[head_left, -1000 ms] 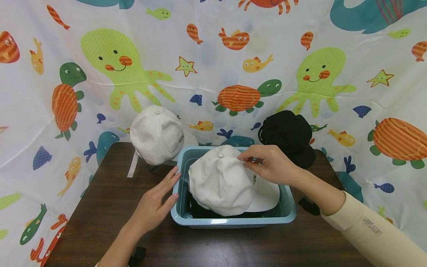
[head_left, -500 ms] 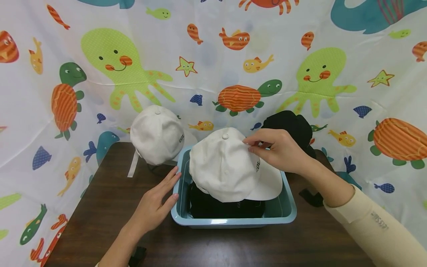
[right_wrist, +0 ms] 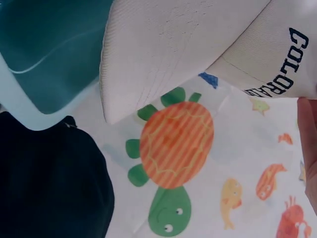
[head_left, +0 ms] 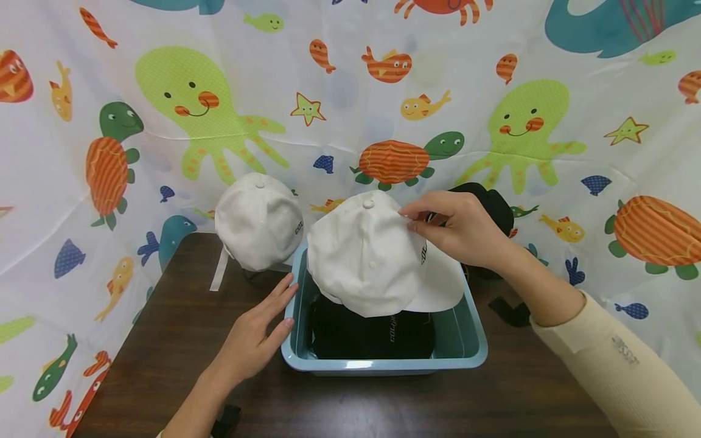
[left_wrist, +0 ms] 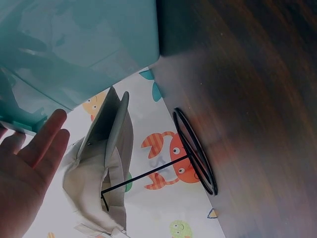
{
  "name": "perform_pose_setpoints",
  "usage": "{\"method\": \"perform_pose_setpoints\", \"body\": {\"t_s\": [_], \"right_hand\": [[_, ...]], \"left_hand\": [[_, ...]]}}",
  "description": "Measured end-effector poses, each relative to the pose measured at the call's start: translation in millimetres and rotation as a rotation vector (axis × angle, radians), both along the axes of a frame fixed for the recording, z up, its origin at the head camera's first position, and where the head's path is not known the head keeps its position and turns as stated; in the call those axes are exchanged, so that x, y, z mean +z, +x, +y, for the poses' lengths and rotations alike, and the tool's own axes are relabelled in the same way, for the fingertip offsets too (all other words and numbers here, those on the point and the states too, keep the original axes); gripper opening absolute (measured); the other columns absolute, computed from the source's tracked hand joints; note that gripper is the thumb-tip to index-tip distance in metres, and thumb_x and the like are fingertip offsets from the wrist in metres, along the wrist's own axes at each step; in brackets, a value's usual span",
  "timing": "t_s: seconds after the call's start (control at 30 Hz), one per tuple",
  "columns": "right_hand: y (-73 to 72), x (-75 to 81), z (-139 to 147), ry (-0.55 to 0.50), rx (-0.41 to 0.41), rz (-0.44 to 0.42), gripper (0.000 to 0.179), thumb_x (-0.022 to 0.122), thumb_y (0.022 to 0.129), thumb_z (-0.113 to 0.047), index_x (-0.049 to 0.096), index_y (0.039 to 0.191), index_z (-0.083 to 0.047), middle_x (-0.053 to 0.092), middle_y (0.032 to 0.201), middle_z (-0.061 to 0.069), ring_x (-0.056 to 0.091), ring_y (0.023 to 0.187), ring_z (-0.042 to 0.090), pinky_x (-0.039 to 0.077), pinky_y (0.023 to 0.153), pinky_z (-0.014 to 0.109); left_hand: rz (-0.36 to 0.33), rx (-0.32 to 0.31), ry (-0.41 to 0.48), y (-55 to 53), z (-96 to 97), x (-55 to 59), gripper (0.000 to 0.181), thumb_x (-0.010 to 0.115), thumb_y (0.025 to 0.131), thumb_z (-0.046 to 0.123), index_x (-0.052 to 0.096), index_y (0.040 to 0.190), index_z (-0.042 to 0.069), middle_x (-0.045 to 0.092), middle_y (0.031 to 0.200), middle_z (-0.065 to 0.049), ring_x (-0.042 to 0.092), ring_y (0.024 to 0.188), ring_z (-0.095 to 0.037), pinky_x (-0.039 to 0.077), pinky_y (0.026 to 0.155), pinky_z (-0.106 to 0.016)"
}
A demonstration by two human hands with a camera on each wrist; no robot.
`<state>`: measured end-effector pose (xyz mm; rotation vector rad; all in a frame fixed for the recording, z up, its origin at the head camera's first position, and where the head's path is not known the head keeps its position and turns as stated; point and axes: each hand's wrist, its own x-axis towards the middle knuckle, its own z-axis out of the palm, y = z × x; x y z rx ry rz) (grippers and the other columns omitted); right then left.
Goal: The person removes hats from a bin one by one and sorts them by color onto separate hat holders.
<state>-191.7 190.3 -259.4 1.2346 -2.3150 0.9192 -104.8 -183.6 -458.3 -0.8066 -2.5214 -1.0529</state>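
In the head view my right hand (head_left: 465,228) pinches the crown of a white baseball cap (head_left: 361,261) between thumb and fingers. The cap hangs tilted over a blue plastic basin (head_left: 383,365), its brim toward the right. Dark lettering on its front panel shows in the right wrist view, where the cap's brim (right_wrist: 163,44) crosses the upper part. A black cap (head_left: 350,337) with pale letters lies inside the basin, partly hidden by the white one. With fingers fairly straight, my left hand (head_left: 254,334) touches the basin's left rim.
Behind the basin on the left, a second white cap (head_left: 257,222) sits on a black wire stand (left_wrist: 195,153). Another black cap (head_left: 498,210) stands at the back right, partly covered by my right hand. A curtain (head_left: 339,91) printed with sea animals hangs behind the dark wooden table (head_left: 181,340).
The white cap has risen out of the basin in my right hand, moving up and toward the back. More of the black cap beneath is uncovered. My left hand has stayed at the rim.
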Motion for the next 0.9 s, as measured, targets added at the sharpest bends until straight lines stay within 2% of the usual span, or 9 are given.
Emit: {"method": "perform_pose_setpoints", "body": {"t_s": [0.5,0.9], "right_hand": [[-10.0,16.4,-16.3,-0.01,-0.049,-0.024,0.027,0.077,0.087,0.013,0.08,0.108,-0.003,0.076,0.093,0.004,0.068,0.085,0.013,0.057,0.072,0.019],[-25.3,25.3,-29.3,-0.05,-0.066,-0.014,0.022,0.077,0.088,0.01,0.08,0.106,-0.002,0.076,0.094,0.008,0.066,0.087,0.012,0.056,0.07,0.021]], "left_hand": [[-0.003,-0.007,0.013,0.6,0.9,-1.1,0.06,0.064,0.102,0.015,0.047,0.159,0.013,0.037,0.168,-0.002,0.045,0.147,-0.019,0.027,0.115,-0.013],[-0.005,0.001,0.008,0.8,0.3,-0.1,0.06,0.063,0.103,0.014,0.045,0.16,0.014,0.037,0.168,-0.002,0.046,0.147,-0.02,0.026,0.115,-0.013]]}}
